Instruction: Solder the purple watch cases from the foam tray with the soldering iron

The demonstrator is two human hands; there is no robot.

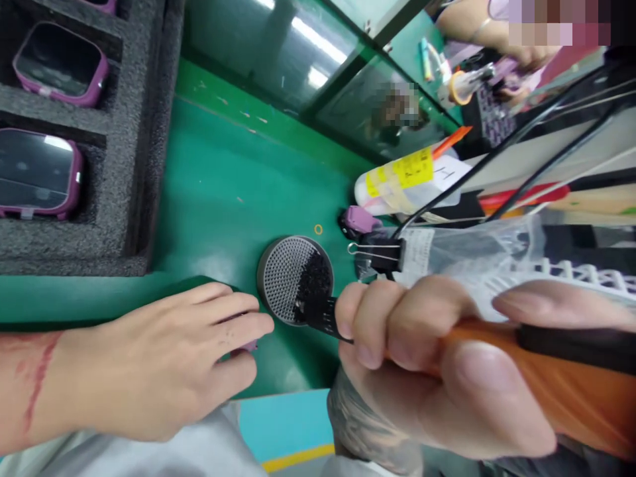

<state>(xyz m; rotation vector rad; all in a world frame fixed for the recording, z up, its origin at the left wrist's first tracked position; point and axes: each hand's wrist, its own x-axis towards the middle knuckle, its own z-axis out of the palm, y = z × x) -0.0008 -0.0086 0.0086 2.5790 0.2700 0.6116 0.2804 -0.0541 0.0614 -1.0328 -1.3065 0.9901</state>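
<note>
My right hand (417,344) is wrapped around an orange and black electric screwdriver (561,371). Its dark front end, with white marks, reaches over a round grey tray with a perforated plate (283,278). Tiny black screws (315,278) lie heaped on the tray's right side. Just left of the tray, my left hand (193,351) is closed palm down over a purple watch (250,346); only a sliver of it shows between the fingers. More purple watches with dark screens, such as one watch (59,63), sit in a grey foam tray (122,159) at the left.
A bottle with a yellow label (397,175), a small purple part (361,218), a black binder clip (387,255) and clear plastic bags (462,252) crowd the right side. Black cables (497,146) cross there. Another person's hand (531,56) is behind the glass partition (278,53).
</note>
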